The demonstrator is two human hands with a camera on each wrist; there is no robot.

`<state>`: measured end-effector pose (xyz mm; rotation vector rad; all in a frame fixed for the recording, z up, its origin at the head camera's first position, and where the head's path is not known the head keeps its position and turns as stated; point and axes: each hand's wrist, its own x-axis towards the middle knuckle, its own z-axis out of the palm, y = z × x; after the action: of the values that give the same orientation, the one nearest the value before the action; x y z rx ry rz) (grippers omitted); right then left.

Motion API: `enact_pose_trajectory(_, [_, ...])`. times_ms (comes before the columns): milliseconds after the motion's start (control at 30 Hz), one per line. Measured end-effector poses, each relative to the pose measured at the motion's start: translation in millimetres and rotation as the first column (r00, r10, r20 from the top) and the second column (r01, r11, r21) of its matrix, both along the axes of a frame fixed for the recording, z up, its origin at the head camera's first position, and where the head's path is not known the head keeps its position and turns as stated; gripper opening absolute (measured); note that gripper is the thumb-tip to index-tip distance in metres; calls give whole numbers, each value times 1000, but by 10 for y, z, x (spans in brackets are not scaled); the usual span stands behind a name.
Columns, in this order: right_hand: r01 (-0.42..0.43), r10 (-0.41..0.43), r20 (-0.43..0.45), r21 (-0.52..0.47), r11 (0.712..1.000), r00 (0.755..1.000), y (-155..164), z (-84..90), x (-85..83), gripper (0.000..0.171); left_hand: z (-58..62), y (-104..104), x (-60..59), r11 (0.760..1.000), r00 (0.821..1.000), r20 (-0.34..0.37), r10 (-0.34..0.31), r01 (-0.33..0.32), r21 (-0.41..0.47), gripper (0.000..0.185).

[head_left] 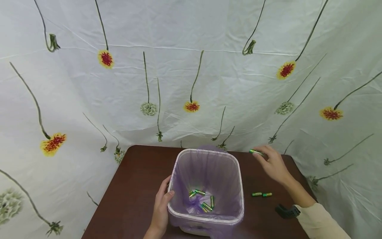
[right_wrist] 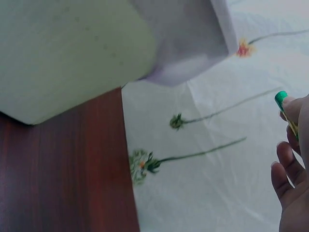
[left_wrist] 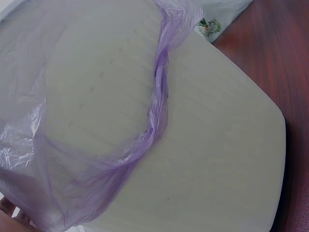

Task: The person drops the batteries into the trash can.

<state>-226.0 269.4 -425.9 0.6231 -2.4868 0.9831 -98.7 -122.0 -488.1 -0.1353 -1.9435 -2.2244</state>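
Note:
A white bin [head_left: 241, 191] lined with a thin purple plastic bag [left_wrist: 157, 108] stands on the table. My left hand [head_left: 161, 207] grips its left rim, thumb over the edge and fingers against the outer wall. Several green batteries [head_left: 207, 206] lie scattered on the bag at the bottom. Right of the bin and above the table, my right hand [head_left: 274, 164] pinches one green battery [head_left: 255, 152] between thumb and fingers. The right wrist view shows that battery [right_wrist: 281, 99] by its green end; the rest is partly behind the fingers.
Two more green batteries [head_left: 262, 194] lie end to end on the dark brown table [head_left: 140, 182], right of the bin. A black band [head_left: 287, 211] is around the right wrist. A white flowered cloth [head_left: 179, 79] hangs behind and beside the table.

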Motion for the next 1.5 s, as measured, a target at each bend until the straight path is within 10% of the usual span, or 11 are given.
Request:
enact_pose_trajectory(467, [-215,215,11,40,976,977,-503,404,-36,17,-19,-2,-9,1000,1000,-14,-9,9,19,51])
enact_pose_trajectory(900, [-457,466,-31,144,878,884,-1047,614,-161,17,-11,-21,8,1000,1000,-6,-19,19,6,51])
enact_pose_trajectory(1233, [-519,532,-47,163,839,845,-1310,593,-226,15,-13,-19,14,999,999,-20,-29,29,16,50])
enact_pose_trajectory(1500, [-506,508,-2,88,858,861,-1310,566,-248,22,-9,-16,16,999,1000,-13,-23,24,27,51])
